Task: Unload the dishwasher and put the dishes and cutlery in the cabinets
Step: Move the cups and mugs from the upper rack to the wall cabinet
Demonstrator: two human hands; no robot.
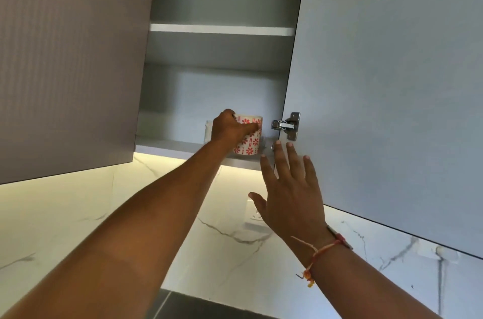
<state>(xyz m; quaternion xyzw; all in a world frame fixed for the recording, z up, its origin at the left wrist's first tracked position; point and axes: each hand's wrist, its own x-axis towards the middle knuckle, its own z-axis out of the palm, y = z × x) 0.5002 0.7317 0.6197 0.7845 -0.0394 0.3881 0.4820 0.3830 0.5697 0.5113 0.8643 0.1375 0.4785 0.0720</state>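
An open cabinet door [379,83] is filling the 3 o'clock side, with the cabinet [217,78] at 12 o'clock. On its bottom shelf [170,147], near centre, the left hand [230,129] is gripping a red-flowered mug [249,146], fingers curled round it. The mug is sitting at the shelf's front edge, towards the hinge [286,125]. The right hand [292,195] is hovering at 5 o'clock, fingers apart and holding nothing. It is probably best to be sliding the mug deeper, flat, before letting go.
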